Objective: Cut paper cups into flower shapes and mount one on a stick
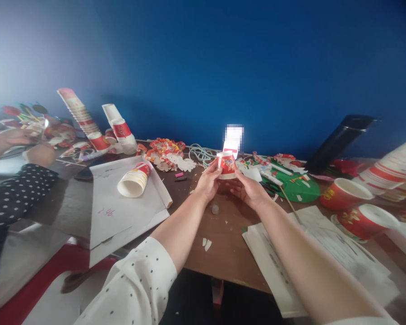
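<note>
My left hand [209, 179] has thumb and fingers closed on the near-left side of a red cup [227, 165], and my right hand [249, 188] sets its thumb against the cup's other side, its fingers loosely curled lower down, so I read both as holding it. The cup is up off the table [228, 253], between my hands; I cannot tell which way its mouth faces. Right behind the cup I get a bright, pixelated patch that I cannot make out. Nearer me than the cup, white scraps [207, 244] lie on the wood. Just left of the cup are a pale cord [203, 154] and a pink piece [179, 174], then a heap of red and white cuttings [164, 152]. Farther left of it, nested cups [134, 180] lie on their side on paper [113, 230], with a leaning cup stack [83, 115] beyond, and past that a co-worker's hand [11, 139] and dotted sleeve [23, 189]. Right of the cup I see a green sheet [302, 188], scissors [271, 189] beside it, and a pile of papers [341, 253] closer to me. Farther right of the cup stand a black bottle [338, 143] and two larger cups [341, 196].
</note>
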Tool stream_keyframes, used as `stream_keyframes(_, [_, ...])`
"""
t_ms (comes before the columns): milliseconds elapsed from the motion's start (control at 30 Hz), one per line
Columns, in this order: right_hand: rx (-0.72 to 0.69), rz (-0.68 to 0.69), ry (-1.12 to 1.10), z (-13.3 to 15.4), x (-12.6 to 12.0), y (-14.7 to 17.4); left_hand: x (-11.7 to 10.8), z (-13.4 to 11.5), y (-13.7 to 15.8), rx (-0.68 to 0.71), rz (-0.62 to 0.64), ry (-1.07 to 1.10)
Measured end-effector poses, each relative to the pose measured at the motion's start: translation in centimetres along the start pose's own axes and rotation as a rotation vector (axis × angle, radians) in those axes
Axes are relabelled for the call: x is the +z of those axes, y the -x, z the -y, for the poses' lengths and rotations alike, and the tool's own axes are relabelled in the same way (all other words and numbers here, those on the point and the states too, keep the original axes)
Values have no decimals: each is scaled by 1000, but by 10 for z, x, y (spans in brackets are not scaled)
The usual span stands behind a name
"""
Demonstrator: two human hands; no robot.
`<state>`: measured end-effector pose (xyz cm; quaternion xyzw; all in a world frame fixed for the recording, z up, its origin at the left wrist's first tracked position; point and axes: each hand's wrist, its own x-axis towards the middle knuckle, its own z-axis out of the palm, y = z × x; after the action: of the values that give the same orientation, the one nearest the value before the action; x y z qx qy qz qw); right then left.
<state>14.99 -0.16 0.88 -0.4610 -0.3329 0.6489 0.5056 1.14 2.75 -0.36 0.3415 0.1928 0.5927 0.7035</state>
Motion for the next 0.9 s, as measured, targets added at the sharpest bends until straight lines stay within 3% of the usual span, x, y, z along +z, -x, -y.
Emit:
stream_keyframes(167, [52, -3, -356, -4, -2, -5, 3, 2, 3, -82, -3, -35])
stream_keyframes(300, [-95, 38, -420, -5, 0, -7, 4, 7, 4, -143, 8, -96])
stream_keyframes(700, [-285, -117, -43, -2, -4, -14, 1, 18, 1, -164, -55, -242])
stream_keyframes(900, [-280, -130, -12, 0, 1, -10, 2, 17, 2, -145, -77, -246])
